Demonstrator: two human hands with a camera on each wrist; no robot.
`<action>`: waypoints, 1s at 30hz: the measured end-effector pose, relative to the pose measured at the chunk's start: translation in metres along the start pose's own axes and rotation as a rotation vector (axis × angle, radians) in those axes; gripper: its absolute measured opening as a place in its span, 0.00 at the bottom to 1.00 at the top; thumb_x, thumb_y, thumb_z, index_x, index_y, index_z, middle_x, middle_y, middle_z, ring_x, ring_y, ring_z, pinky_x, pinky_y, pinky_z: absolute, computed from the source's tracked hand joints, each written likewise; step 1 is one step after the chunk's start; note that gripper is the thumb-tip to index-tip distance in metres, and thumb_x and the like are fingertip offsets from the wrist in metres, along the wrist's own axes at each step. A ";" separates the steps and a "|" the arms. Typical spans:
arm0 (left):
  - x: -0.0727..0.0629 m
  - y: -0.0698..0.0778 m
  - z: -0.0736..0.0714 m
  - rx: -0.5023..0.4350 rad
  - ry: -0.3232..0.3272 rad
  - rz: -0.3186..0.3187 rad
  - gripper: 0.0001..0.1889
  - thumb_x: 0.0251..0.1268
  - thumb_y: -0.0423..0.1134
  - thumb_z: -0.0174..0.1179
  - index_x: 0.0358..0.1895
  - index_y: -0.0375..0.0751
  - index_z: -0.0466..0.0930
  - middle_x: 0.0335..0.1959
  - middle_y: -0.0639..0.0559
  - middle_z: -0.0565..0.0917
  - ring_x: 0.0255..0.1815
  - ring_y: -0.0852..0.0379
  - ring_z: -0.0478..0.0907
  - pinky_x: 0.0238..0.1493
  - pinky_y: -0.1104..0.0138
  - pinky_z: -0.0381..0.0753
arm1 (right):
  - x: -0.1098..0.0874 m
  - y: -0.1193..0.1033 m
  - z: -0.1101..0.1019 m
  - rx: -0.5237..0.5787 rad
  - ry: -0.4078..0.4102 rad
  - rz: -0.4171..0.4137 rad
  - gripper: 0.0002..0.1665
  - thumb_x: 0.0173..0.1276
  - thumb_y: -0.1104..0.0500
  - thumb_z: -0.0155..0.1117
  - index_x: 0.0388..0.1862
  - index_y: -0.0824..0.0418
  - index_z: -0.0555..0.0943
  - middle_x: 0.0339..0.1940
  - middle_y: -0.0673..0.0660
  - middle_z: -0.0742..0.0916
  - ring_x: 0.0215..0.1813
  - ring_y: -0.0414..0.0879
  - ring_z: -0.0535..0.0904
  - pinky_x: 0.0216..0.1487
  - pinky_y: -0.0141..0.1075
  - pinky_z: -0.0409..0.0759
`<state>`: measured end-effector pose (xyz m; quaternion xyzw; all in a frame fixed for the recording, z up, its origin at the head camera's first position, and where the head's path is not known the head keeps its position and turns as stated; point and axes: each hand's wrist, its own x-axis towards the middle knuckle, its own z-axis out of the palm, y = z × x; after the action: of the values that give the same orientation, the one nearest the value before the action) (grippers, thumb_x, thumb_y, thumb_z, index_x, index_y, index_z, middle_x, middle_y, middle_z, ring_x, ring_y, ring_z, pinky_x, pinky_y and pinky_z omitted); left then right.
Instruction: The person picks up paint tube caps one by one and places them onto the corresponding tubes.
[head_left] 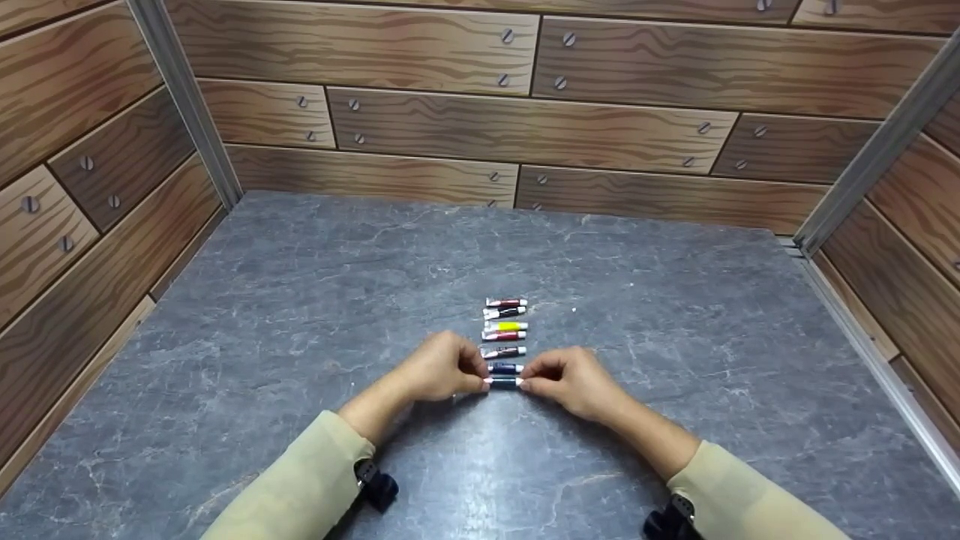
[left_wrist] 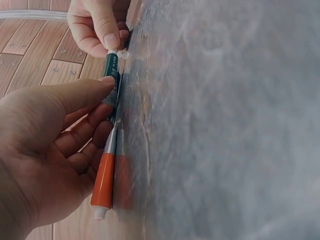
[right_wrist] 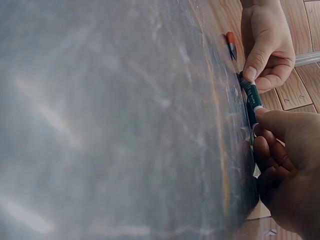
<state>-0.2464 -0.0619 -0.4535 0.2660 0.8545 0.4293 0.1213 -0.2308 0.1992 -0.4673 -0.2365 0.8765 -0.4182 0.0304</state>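
Note:
A small dark green paint tube lies at the near end of a column of similar tubes. My left hand pinches its left end between thumb and fingers. The white cap end is pinched by my right hand. Directly beyond it lies a dark blue tube, close to the fingertips of both hands. In the left wrist view an orange tube with a bare threaded neck lies beside my left fingers; the left hand hides most of it in the head view.
Farther up the column lie a dark tube, a red tube, a yellow tube, a black tube and another red tube. Wood-patterned walls enclose the grey marbled table at the back and sides.

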 end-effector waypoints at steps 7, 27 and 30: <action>-0.001 0.000 0.000 0.011 -0.003 0.003 0.04 0.58 0.29 0.77 0.32 0.40 0.90 0.24 0.59 0.86 0.25 0.66 0.77 0.30 0.72 0.79 | -0.001 -0.002 0.000 -0.023 0.005 0.004 0.03 0.65 0.59 0.80 0.36 0.54 0.92 0.33 0.44 0.90 0.36 0.39 0.82 0.41 0.33 0.80; -0.014 -0.004 -0.025 0.048 0.018 0.038 0.06 0.59 0.31 0.76 0.38 0.35 0.91 0.31 0.55 0.89 0.33 0.65 0.81 0.41 0.66 0.84 | -0.004 -0.004 -0.016 0.106 0.042 0.031 0.09 0.66 0.63 0.78 0.44 0.63 0.90 0.40 0.55 0.92 0.39 0.43 0.84 0.42 0.31 0.83; -0.019 -0.006 -0.032 0.068 0.000 0.051 0.08 0.59 0.32 0.77 0.39 0.34 0.90 0.32 0.53 0.89 0.33 0.64 0.81 0.42 0.65 0.85 | -0.004 -0.005 -0.026 0.137 0.081 0.034 0.11 0.66 0.64 0.77 0.47 0.65 0.90 0.43 0.59 0.92 0.39 0.44 0.83 0.41 0.31 0.82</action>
<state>-0.2469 -0.0969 -0.4395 0.2914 0.8616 0.4030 0.1012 -0.2314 0.2169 -0.4472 -0.2020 0.8503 -0.4857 0.0179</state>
